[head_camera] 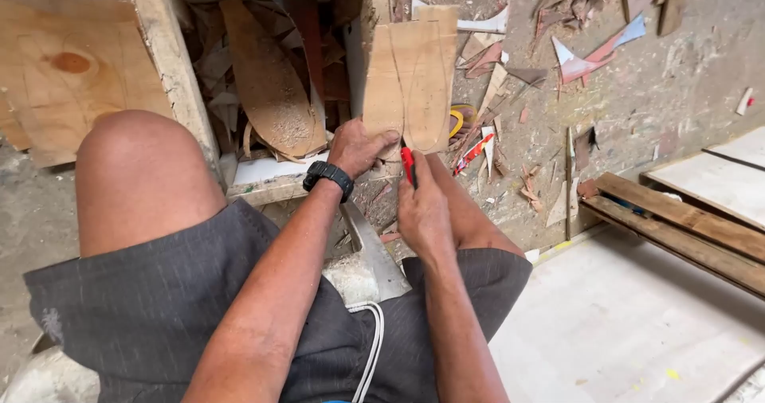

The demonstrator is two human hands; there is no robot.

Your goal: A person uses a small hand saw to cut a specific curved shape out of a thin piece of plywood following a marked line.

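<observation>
A thin plywood piece [410, 76] with a curved pencil outline on it stands upright in front of me. My left hand [358, 146], with a black watch on the wrist, grips its lower left edge. My right hand [421, 208] holds a red-handled cutter [408, 164] with its tip at the bottom of the plywood piece. Both forearms reach forward between my knees, over dark grey shorts.
A wooden box [171, 60] at the left holds shaped plywood offcuts [271, 84]. Wood scraps [494, 132] litter the dirt floor ahead. Planks [677, 224] and a pale board [621, 323] lie at the right. A metal blade [374, 252] rests between my legs.
</observation>
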